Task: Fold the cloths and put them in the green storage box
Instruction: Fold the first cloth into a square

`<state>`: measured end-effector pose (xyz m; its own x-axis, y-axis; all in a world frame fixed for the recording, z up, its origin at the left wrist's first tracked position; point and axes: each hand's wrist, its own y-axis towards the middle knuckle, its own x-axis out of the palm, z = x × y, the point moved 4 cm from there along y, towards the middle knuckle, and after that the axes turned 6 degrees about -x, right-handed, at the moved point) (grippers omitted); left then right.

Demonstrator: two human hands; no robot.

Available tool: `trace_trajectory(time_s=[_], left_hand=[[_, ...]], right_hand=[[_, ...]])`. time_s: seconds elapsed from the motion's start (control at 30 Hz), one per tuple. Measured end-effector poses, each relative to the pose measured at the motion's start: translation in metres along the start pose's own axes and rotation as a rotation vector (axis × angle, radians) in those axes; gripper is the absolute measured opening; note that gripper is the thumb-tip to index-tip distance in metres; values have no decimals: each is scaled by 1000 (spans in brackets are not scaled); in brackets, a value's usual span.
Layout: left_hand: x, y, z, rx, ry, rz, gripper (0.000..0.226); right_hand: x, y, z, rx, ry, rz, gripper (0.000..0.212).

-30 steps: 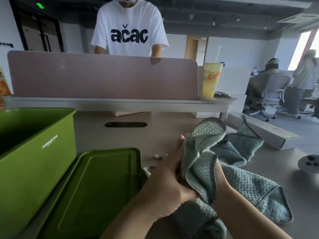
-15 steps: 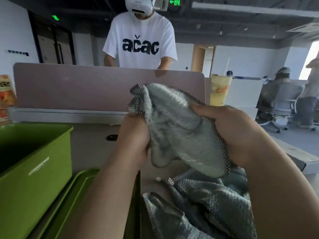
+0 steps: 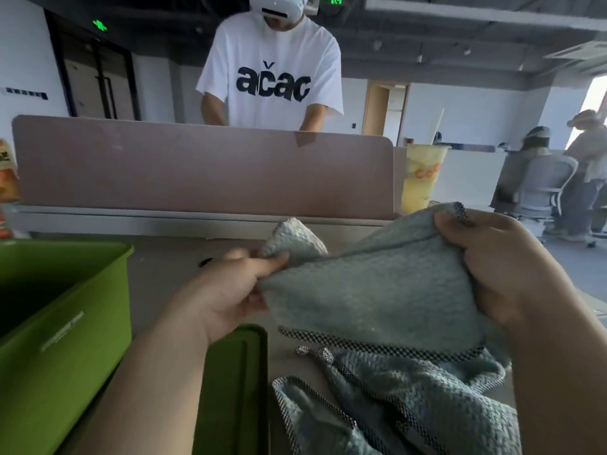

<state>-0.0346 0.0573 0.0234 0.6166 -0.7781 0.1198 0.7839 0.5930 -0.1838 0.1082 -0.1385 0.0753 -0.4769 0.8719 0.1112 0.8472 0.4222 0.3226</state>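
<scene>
Change: cloth (image 3: 371, 290), bunched between the hands half a second ago, is now pulled out flat and taut above the desk (image 3: 170, 264).
Left hand (image 3: 226, 290): closed, pinching the cloth's left corner.
Right hand (image 3: 502, 267): closed, gripping the cloth's upper right edge.
Meaning: judged as the spreading step before the first fold; nothing folded yet.
Second cloth (image 3: 410, 405): lies crumpled on the near desk, below the held one.
Green box (image 3: 65, 323): open, near left, apparently no cloth inside.
Lid (image 3: 230, 389): flat on the desk, just right of the box.
Writing: "ačac" on the white T-shirt (image 3: 272, 83) beyond the divider; orange "Co" on the yellow cup (image 3: 423, 175); box label too blurred to read.
</scene>
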Motion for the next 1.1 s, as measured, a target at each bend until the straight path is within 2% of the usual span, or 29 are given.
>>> trace_trajectory(time_s=[0.07,0.17,0.27,0.33,0.4,0.47,0.53,0.6,0.67,0.73,0.83,0.87,1.0,1.1], left_hand=[[-4,0,2,51,-2,48,11],[-8,4,6,115,32,119,30],[-6,3,8,88,-16,29,54],[-3,0,9,9,-80,-72,53],[0,-2,9,-37,-61,-97,44],[0,-1,13,26,-44,7,29],[-6,1,19,190,-47,201,12],[-16,-1,24,351,159,407,18],[-18,-7,29,459,326,501,26],[-18,-14,33,529,317,503,22],[-20,-16,37,551,343,502,18],[-21,-14,36,548,343,500,17],[-25,-9,31,528,258,487,9],[-24,-10,31,540,196,469,8]], right_hand=[[0,0,1,-19,-37,-8,18],[5,0,3,-62,-120,-59,24],[5,2,5,-89,-171,-91,26],[4,1,5,-90,-155,-125,25],[3,0,2,-97,-112,-163,25],[-1,0,1,-88,-64,-152,26],[-7,5,1,-57,-29,-97,21],[-13,9,4,-29,-35,-34,15],[-16,13,6,-17,-77,7,13],[-17,17,9,-20,-112,34,12],[-22,21,15,-18,-162,110,33],[-23,21,15,-24,-174,139,34],[-31,18,14,-30,-102,204,11],[-29,13,8,-38,10,147,8]])
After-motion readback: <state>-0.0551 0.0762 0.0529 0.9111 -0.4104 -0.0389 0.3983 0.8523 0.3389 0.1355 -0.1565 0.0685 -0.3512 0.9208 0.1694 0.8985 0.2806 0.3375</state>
